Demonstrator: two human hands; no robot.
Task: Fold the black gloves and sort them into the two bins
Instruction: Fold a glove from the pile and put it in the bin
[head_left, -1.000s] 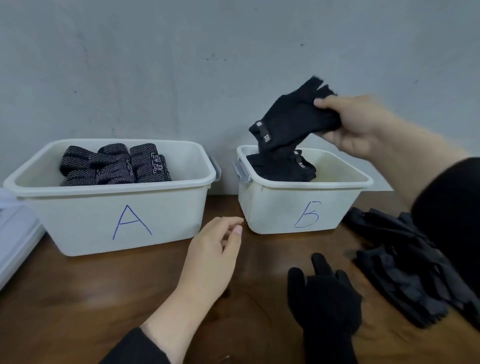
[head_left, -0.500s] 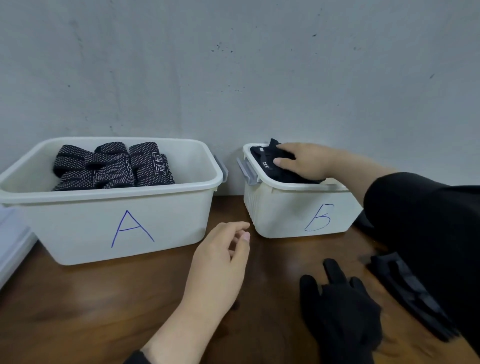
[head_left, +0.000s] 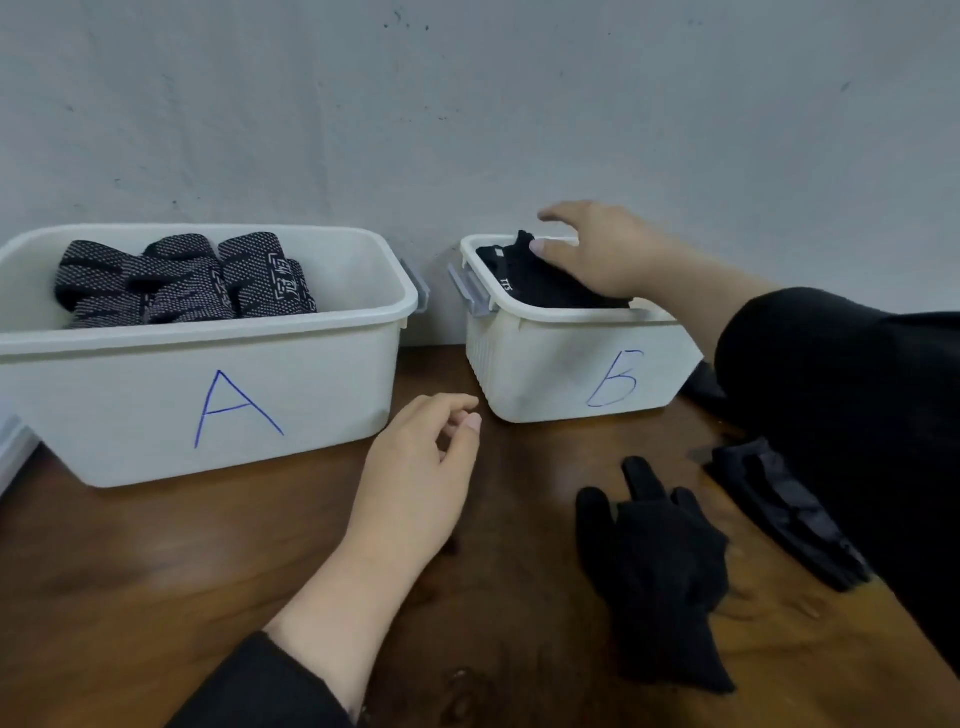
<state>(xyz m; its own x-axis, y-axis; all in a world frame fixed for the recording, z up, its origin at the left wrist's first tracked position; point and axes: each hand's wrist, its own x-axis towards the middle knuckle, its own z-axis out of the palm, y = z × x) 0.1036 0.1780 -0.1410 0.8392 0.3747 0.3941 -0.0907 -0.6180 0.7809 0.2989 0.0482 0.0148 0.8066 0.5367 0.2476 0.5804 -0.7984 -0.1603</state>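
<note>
A white bin marked A (head_left: 208, 332) at the left holds several folded patterned black gloves (head_left: 182, 283). To its right, a smaller white bin marked B (head_left: 545, 374) holds folded plain black gloves (head_left: 535, 283). My right hand (head_left: 608, 249) lies over bin B with its fingers spread, the thumb and palm resting on the top glove without gripping it. My left hand (head_left: 415, 478) rests loosely curled and empty on the wooden table in front of the gap between the bins. One unfolded black glove (head_left: 660, 571) lies flat on the table, fingers pointing away from me.
More dark gloves (head_left: 779, 504) lie in a pile at the right, partly hidden by my black sleeve. Both bins stand against a grey wall. A white object (head_left: 10, 441) shows at the far left edge.
My right hand carried the folded glove down from above bin B into the bin and has opened its fingers over it. My left hand stayed in place.
</note>
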